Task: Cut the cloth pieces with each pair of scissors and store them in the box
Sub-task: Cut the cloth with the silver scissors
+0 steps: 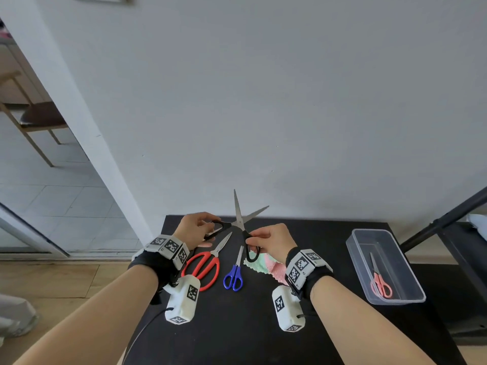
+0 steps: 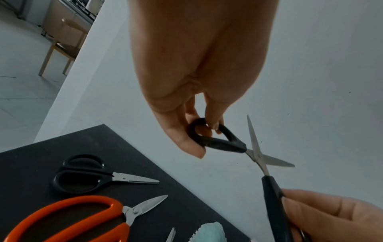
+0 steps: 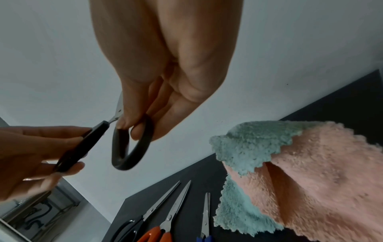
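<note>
On the matte black table top (image 1: 263, 325) lie red-handled steel scissors (image 1: 203, 267), blue-handled small scissors (image 1: 233, 277) and fluffy pink and mint-green cloth pieces (image 1: 266, 264); the clear plastic box (image 1: 411, 293) holds seemingly pink-handled scissors (image 1: 380, 285).

Black-handled scissors (image 1: 238, 224), held between both hands: matt black plastic loops, bright smooth metal blades. Below the left hand (image 1: 196, 229), red scissors (image 1: 204, 263) with glossy plastic handles and polished metal blades. Under the right hand (image 1: 271, 243), fleecy green and pink cloth pieces (image 3: 300, 172), rough pile, pinked edges. Desk (image 1: 237, 325): matt black. To the right of the right hand, box (image 1: 411, 299): clear, smooth plastic.
</note>
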`<state>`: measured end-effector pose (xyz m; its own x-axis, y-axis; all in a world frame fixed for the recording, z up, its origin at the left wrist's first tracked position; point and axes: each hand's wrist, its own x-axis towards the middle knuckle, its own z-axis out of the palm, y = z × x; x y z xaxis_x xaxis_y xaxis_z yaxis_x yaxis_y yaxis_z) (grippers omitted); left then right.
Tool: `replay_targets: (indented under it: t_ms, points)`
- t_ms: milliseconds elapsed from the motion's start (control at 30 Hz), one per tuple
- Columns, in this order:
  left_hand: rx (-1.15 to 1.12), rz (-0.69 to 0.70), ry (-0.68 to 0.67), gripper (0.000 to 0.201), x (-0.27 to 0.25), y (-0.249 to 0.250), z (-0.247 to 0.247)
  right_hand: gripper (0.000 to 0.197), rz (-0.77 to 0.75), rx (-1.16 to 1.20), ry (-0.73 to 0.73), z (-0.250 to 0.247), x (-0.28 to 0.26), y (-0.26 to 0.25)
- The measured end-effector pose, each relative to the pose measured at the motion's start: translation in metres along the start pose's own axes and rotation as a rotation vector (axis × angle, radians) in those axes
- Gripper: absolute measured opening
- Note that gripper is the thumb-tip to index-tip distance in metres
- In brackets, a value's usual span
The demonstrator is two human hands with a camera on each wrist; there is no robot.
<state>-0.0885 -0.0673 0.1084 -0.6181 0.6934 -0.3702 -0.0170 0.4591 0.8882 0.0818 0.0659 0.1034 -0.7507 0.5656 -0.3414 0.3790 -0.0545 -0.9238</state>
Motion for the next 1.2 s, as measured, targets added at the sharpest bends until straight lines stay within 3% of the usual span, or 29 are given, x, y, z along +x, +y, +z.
replay_targets:
  t_ms: [267,367,433,533,667,867,1033,1200]
  points:
    - [-0.075,0.05,0.108,0.007,0.013,0.012,0.001,0.016,0.032,0.034,-0.019,-0.009,0.001,0.003]
    - [-0.157,-0.005,0.16,0.024,0.015,0.014,0.004,0.014,0.018,0.085,-0.015,-0.008,0.002,0.005]
    - [-0.212,-0.104,0.127,0.034,0.014,0.013,0.006,0.011,0.012,0.128,0.012,-0.007,0.003,0.005]
    - [-0.144,-0.225,-0.057,0.037,0.008,0.009,0.01,0.011,0.019,0.193,0.056,-0.004,0.006,0.003]
    - [-0.283,-0.218,-0.183,0.031,0.005,0.009,0.022,0.011,0.009,0.205,0.028,0.0,0.009,0.002]
    - [-0.539,-0.23,-0.138,0.032,0.012,0.005,0.039,0.008,-0.002,0.181,-0.033,0.003,0.006,0.0]
    - [-0.621,-0.228,-0.106,0.009,0.014,0.003,0.047,0.015,0.018,0.16,-0.047,-0.001,0.003,0.005]
    - [-0.648,-0.226,-0.038,0.007,0.021,-0.002,0.048,0.017,0.045,0.062,0.014,-0.016,0.0,0.011]
